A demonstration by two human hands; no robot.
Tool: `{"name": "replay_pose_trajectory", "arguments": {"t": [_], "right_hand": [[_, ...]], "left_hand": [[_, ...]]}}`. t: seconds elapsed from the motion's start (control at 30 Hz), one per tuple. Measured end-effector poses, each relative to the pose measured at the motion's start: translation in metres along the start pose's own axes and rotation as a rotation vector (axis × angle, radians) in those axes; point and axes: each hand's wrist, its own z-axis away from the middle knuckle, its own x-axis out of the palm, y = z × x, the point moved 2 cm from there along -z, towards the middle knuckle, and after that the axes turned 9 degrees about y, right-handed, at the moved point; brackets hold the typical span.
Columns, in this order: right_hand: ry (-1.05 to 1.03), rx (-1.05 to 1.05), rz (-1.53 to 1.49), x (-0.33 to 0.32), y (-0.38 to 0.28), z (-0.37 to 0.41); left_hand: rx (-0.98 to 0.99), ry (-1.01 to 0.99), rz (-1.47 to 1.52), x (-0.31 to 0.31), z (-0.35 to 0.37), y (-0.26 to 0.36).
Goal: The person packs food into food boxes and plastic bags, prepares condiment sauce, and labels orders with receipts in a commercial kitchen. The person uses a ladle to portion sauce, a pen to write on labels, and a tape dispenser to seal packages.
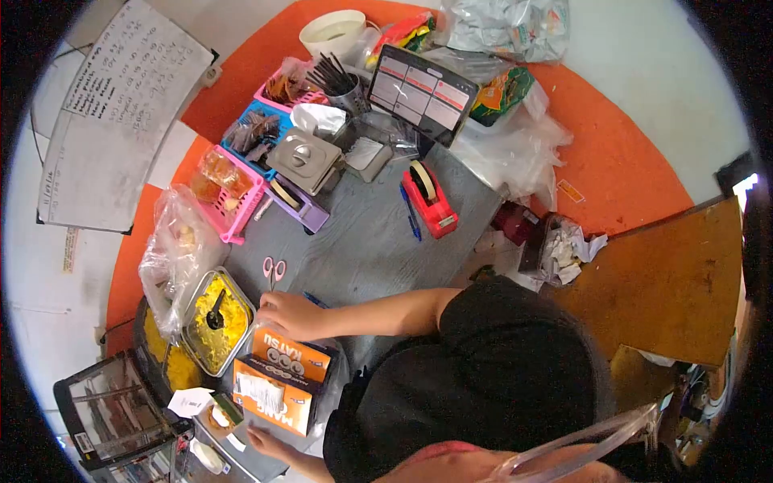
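Head view: hands (294, 315) at orange packaging (283, 362), white slip (259, 393) illegible.

It seems to be a small food shop — shown by a tray (241, 291) of yellow food (211, 344), orange KATSU packaging (293, 370) and a tablet (423, 92).

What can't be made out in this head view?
All in the head view:
- Print on the white slip: too small.
- Tablet text: too small.
- Inside the lidded steel container: hidden by its lid.
- Right hand: its palm, and any grip, hidden by the back of the hand.
- Left forearm: cut off by the bottom edge.
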Motion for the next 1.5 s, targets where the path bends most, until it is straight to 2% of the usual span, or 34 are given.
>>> {"name": "replay_pose_trajectory", "arguments": {"t": [0.07,0.13,0.17,0.23,0.27,0.3,0.37,0.4,0.43,0.47,0.53,0.6,0.67,0.7,0.77,0.8,0.87,0.9,0.97,1.0,1.07,1.1,1.13,1.2,1.23,1.3,1.33,1.4,1.43,1.5], "right_hand": [[0.025,-0.075,0.119,-0.003,-0.006,0.013],[-0.084,-0.113,0.274,-0.003,-0.007,0.022],[-0.188,-0.028,0.316,0.005,0.001,0.024],[-0.248,0.045,0.386,0.012,0.004,0.018],[-0.309,0.112,0.45,0.016,0.005,0.015],[-0.307,0.113,0.45,0.024,0.009,0.009],[-0.452,0.127,0.539,0.038,0.022,0.002],[-0.448,0.129,0.543,0.034,0.02,0.001],[-0.319,0.127,0.363,0.025,0.009,-0.005],[-0.187,0.121,0.184,0.015,-0.002,-0.012],[-0.191,0.083,0.225,-0.01,-0.025,-0.019],[-0.2,0.053,0.261,-0.012,-0.027,-0.013],[-0.416,0.204,0.456,0.008,-0.009,0.009],[-0.412,0.2,0.458,0.009,-0.005,0.011],[-0.637,0.272,0.311,0.015,0.002,0.016],[-0.508,0.317,0.267,0.028,0.014,0.02],[-0.422,0.38,0.046,0.035,0.029,0.011],[-0.422,0.377,0.045,0.031,0.023,0.01],[-0.143,0.243,-0.343,0.008,-0.002,0.007],[-0.147,0.244,-0.342,0.001,-0.003,0.014],[-0.384,0.061,-0.076,-0.007,-0.008,0.026],[-0.433,0.097,-0.128,0.004,0.007,0.044],[-0.438,0.094,-0.131,-0.011,-0.007,0.043],[-0.593,0.237,0.14,-0.042,-0.029,0.051],[-0.597,0.239,0.138,-0.045,-0.025,0.058],[-0.491,-0.106,0.32,-0.049,-0.016,0.067],[-0.499,-0.108,0.313,-0.05,-0.016,0.068],[-0.678,-0.11,0.472,-0.051,-0.017,0.067],[-0.679,-0.111,0.47,-0.049,-0.018,0.065],[-0.865,0.082,0.32,-0.039,-0.017,0.059]], "left_hand": [[-0.06,-0.079,0.085,0.005,0.011,-0.009],[-0.144,0.046,0.293,0.013,0.039,0.011],[-0.145,0.039,0.294,0.013,0.035,0.005],[-0.23,-0.104,0.372,0.008,0.016,-0.012],[-0.229,-0.106,0.373,0.004,0.004,-0.016],[-0.185,-0.113,0.296,-0.003,-0.009,-0.015],[-0.138,-0.125,0.223,-0.009,-0.013,0.003],[-0.098,0.005,0.264,-0.008,-0.006,0.024],[-0.056,0.135,0.305,-0.008,-0.001,0.039],[-0.049,0.132,0.309,-0.008,0.004,0.045],[-0.074,0.184,0.367,-0.007,0.014,0.05],[-0.117,0.153,0.377,-0.007,0.016,0.046],[-0.199,0.098,0.402,-0.007,0.016,0.038],[-0.237,0.072,0.419,-0.006,0.014,0.034],[-0.311,0.023,0.454,-0.004,0.008,0.022],[-0.35,-0.001,0.467,-0.005,0.005,0.013],[-0.39,-0.021,0.481,-0.006,-0.002,-0.005],[-0.383,-0.021,0.481,-0.007,-0.004,-0.01],[-0.378,-0.023,0.483,-0.008,-0.005,-0.019],[-0.378,-0.024,0.482,-0.009,-0.005,-0.025],[-0.372,-0.023,0.485,-0.009,-0.007,-0.032],[-0.369,-0.019,0.487,-0.01,-0.008,-0.037],[-0.366,-0.014,0.485,-0.013,-0.008,-0.041],[-0.357,-0.015,0.477,-0.017,-0.011,-0.049],[-0.356,-0.015,0.473,-0.019,-0.01,-0.053],[-0.356,-0.009,0.469,-0.022,-0.007,-0.063],[-0.355,-0.002,0.465,-0.027,-0.005,-0.067],[-0.348,0.003,0.458,-0.032,-0.003,-0.074],[-0.344,0.003,0.455,-0.034,-0.004,-0.076],[-0.333,0.004,0.453,-0.035,-0.005,-0.08]]}}
